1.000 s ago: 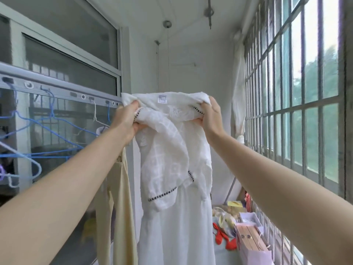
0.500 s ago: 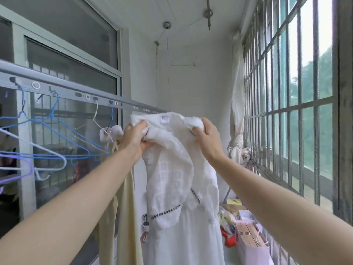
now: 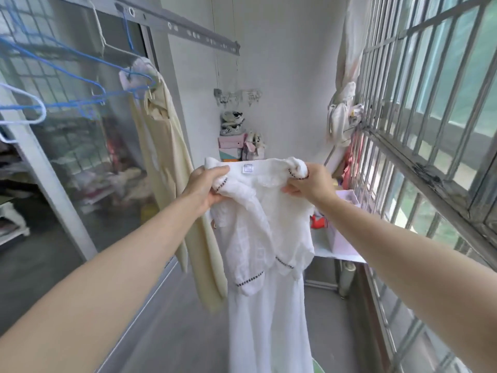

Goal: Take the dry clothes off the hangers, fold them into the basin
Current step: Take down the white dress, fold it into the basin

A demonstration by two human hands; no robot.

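A long white dress (image 3: 265, 265) with dark stitched trim hangs in front of me, off any hanger. My left hand (image 3: 205, 188) grips its left shoulder and my right hand (image 3: 309, 181) grips its right shoulder, holding the neckline with the label level at chest height. A cream garment (image 3: 172, 168) still hangs on a hanger from the grey drying rail (image 3: 188, 33) at the left. Bare blue hangers (image 3: 78, 74) and a white hanger (image 3: 24, 103) hang on the same rail. A green edge (image 3: 318, 368) shows at the bottom; I cannot tell whether it is the basin.
A glass sliding door (image 3: 67, 157) runs along the left. A barred window (image 3: 419, 130) lines the right side. Boxes and shoes (image 3: 236, 141) are stacked at the far wall, and a white shelf (image 3: 338, 251) with a pink box stands by the window.
Both hands have brought the white dress down from rail height to chest height, and my view has tipped downward to show the floor.
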